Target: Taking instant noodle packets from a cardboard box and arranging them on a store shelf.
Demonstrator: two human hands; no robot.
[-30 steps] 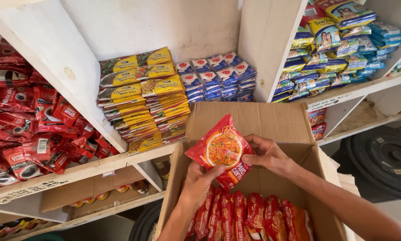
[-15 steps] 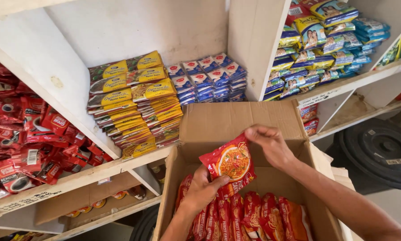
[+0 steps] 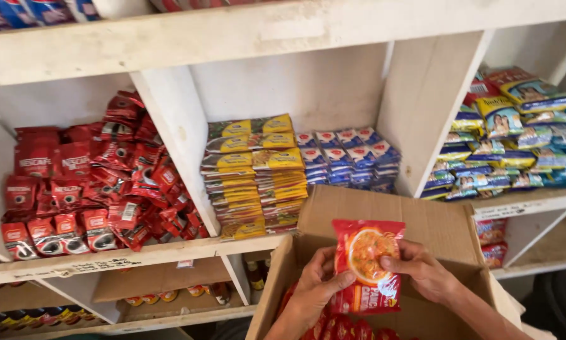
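A: Item held?
B: Red-orange plastic noodle packet [image 3: 368,264], both hands grasping: left hand [image 3: 314,293] gripping at 9 o'clock, right hand [image 3: 424,274] at 3 o'clock.
A: Location?
B: Hovering over open brown cardboard box [image 3: 446,230].

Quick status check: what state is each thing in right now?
Red noodle packet: sealed, upright, held above the box by both hands.
Left hand: grip on the packet's left edge.
Right hand: grip on its right edge.
Cardboard box: flaps open, red packets inside.
Yellow packets: stacked on shelf.
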